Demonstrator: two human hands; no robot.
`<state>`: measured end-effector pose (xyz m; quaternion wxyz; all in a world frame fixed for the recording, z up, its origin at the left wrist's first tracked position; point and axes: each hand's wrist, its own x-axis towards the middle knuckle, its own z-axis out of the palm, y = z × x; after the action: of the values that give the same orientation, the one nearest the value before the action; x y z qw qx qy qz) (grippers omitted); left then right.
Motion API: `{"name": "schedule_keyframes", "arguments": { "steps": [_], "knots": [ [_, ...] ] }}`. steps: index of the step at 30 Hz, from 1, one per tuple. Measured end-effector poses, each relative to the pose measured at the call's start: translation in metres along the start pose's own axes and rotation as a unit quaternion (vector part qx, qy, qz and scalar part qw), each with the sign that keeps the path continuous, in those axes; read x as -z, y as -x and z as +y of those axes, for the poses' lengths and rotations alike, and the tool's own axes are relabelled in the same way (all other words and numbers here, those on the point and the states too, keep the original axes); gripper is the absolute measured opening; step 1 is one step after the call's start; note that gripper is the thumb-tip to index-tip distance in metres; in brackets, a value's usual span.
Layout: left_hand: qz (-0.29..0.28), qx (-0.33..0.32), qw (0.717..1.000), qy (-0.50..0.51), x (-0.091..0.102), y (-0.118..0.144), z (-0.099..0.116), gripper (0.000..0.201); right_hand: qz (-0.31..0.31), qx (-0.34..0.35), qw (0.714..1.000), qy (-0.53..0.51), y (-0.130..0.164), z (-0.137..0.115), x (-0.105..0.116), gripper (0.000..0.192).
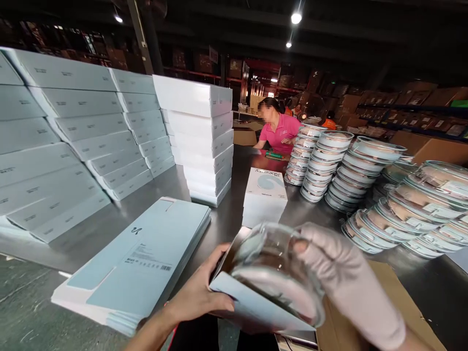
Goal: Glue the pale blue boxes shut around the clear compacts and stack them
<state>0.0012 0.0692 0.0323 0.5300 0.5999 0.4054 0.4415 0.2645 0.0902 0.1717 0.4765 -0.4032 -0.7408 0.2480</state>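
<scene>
An unfolded light-blue carton (256,302) is held tilted in front of me by my left hand (199,290), bare, its fingers and thumb wrapped round the carton's left end. My right hand (329,263), in a pale glove, grips the rim of a round clear glass container (278,263). The container is tilted and lies partly within the carton's open side, its right edge outside. A pale disc shows inside it; motion blurs the details. Just beyond stands a small stack of white boxes (266,187) with a blue swirl on top.
Flat blue cartons (146,243) lie stacked at left. White boxes (84,102) form a wall behind them, with a taller stack (208,141) at its end. Round glass containers (341,170) stand piled at right. Brown cardboard (395,292) lies on the dark table (234,161). A person in pink (280,129) works across.
</scene>
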Motion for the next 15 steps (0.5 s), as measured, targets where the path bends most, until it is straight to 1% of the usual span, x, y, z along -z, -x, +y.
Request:
{"name": "schedule_keyframes", "arguments": {
  "steps": [1,3,4,5,6,8,9,10,11,13,14,15],
  "knots": [
    [0.015,-0.022,1.0,0.014,-0.003,0.002,-0.006,0.109,0.008,0.018,1.0,0.004,0.011,0.004,-0.009,0.021],
    [0.047,-0.056,0.997,0.032,-0.006,0.006,-0.02,0.107,0.068,0.033,0.997,0.007,0.036,0.022,-0.023,0.018],
    [0.062,-0.069,0.995,0.034,-0.007,0.008,-0.027,0.105,0.095,0.023,0.995,0.001,0.049,0.033,-0.03,0.018],
    [0.082,-0.082,0.993,0.03,-0.008,0.01,-0.034,0.102,0.107,0.003,0.994,-0.011,0.062,0.045,-0.037,0.019],
    [0.103,-0.096,0.99,0.023,-0.008,0.012,-0.041,0.097,0.1,-0.017,0.994,-0.026,0.075,0.056,-0.044,0.024],
    [0.134,-0.13,0.982,0.009,-0.007,0.016,-0.049,0.085,0.057,-0.043,0.996,-0.055,0.096,0.072,-0.059,0.049],
    [0.138,-0.15,0.979,0.0,-0.007,0.018,-0.05,0.078,0.044,-0.046,0.996,-0.06,0.104,0.077,-0.068,0.059],
    [0.134,-0.173,0.976,-0.012,-0.007,0.019,-0.05,0.072,0.041,-0.043,0.997,-0.058,0.11,0.08,-0.076,0.063],
    [0.124,-0.194,0.973,-0.028,-0.007,0.02,-0.049,0.067,0.047,-0.036,0.997,-0.056,0.113,0.082,-0.084,0.061],
    [0.108,-0.214,0.968,-0.071,-0.011,0.023,-0.043,0.057,0.063,-0.041,0.996,-0.05,0.115,0.079,-0.099,0.051],
    [0.117,-0.214,0.965,-0.091,-0.013,0.024,-0.04,0.054,0.078,-0.062,0.994,-0.052,0.115,0.076,-0.106,0.046],
    [0.14,-0.206,0.963,-0.103,-0.017,0.025,-0.038,0.05,0.097,-0.094,0.989,-0.06,0.114,0.071,-0.112,0.044]
  ]
}}
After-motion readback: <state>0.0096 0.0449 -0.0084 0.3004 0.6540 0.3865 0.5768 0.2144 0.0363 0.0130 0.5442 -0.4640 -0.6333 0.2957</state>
